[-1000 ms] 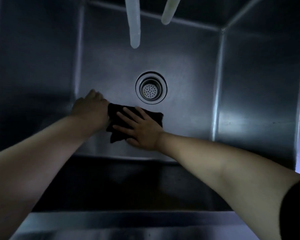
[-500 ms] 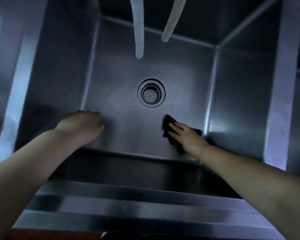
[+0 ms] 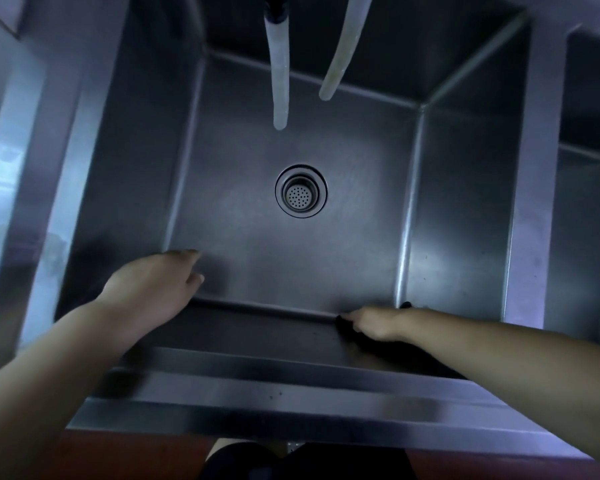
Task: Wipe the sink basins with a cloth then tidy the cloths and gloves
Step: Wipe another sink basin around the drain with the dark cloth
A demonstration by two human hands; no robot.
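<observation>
Right hand [image 3: 373, 325], in the head view, is pressed against the near wall of the sink basin [image 3: 291, 271], low on that wall by the floor seam, with its fingers curled over the dark cloth [image 3: 355, 336]. Only dark edges of the cloth show around and below the fingers; most of it is hidden under my hand. I judge the cloth soft, light and limp, so it is best bunched under the palm rather than taken by a corner; if damp, it should drag and cling on steel. My left hand [image 3: 153, 285] hangs relaxed, fingers loosely extended, holding nothing, over the basin's near-left corner, well apart from the cloth. The drain [image 3: 301, 191] lies beyond both hands.
</observation>
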